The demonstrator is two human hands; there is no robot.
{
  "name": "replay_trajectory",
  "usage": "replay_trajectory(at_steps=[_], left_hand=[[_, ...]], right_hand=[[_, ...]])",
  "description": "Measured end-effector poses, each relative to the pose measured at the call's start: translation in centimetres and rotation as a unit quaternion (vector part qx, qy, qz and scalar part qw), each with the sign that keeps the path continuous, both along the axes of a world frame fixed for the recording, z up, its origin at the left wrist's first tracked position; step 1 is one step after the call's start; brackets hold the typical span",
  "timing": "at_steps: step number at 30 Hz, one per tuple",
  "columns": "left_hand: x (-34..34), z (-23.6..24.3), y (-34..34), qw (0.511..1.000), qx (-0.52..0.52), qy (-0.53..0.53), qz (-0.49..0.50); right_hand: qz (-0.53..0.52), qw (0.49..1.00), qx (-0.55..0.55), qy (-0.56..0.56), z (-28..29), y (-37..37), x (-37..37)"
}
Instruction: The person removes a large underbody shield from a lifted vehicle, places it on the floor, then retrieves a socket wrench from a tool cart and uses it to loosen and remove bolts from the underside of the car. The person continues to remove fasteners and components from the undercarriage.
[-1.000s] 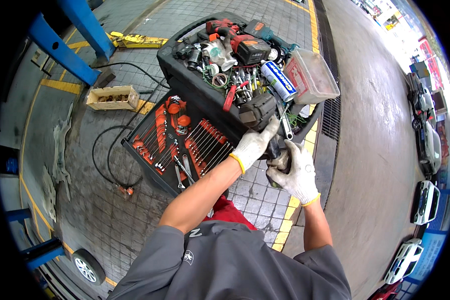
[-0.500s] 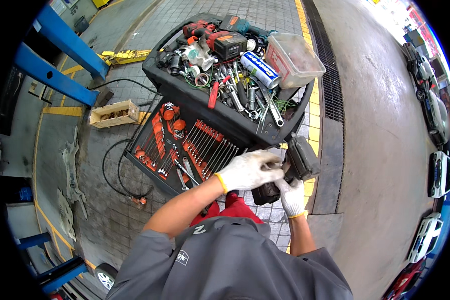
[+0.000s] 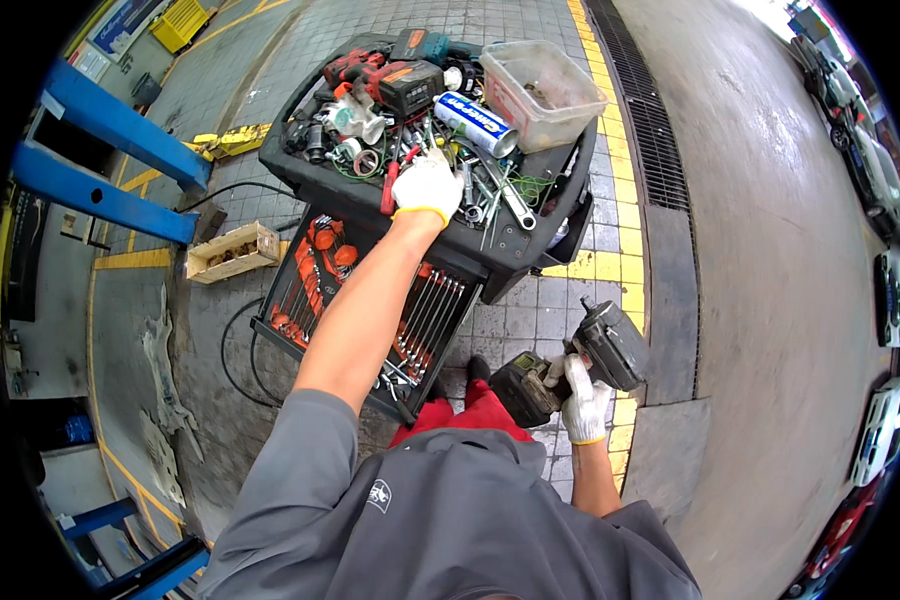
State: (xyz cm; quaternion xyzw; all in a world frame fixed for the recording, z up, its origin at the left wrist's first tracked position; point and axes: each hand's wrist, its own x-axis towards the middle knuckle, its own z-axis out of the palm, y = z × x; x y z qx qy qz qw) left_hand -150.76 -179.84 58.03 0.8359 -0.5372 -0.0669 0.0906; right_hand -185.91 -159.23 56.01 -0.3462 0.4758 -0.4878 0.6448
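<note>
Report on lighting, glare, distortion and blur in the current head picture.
In the head view throughout: fisheye distortion bows the yellow painted tile strip and black fills the corners; glare blows out the upper right, with a pale sheen on the grey concrete floor; the white-gloved left hand looks washed out, the white-gloved right hand shows more shading; white cars near the right rim look soft.

Space above the left fingers seems free; a spray can crowds rightward.
</note>
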Motion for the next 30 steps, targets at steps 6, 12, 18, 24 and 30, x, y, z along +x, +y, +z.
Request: replay_trajectory(at_steps=[6,12,18,24,30], left_hand=[[0.7,0.5,-3.5,0.996,0.068,0.023,0.06],[4.5,3.9,-2.6,0.854,-0.019,0.506,0.119],[9.0,7.2,2.3,0.667,-0.051,0.722,0.178],[8.9,6.4,15.2,0.629,-0.127,0.767,0.03],[5.7,3.6,28.1,0.614,-0.148,0.772,0.077]], right_hand=[[0.008,0.999,0.024,-0.041,-0.2,1.0,-2.5],[0.038,0.996,0.008,-0.082,-1.1,0.5,-3.5],[0.078,0.994,0.0,-0.082,-1.0,0.2,-3.1],[0.09,0.994,0.0,-0.066,0.2,-0.4,-1.2],[0.151,0.987,-0.034,-0.047,4.0,-3.1,2.1]])
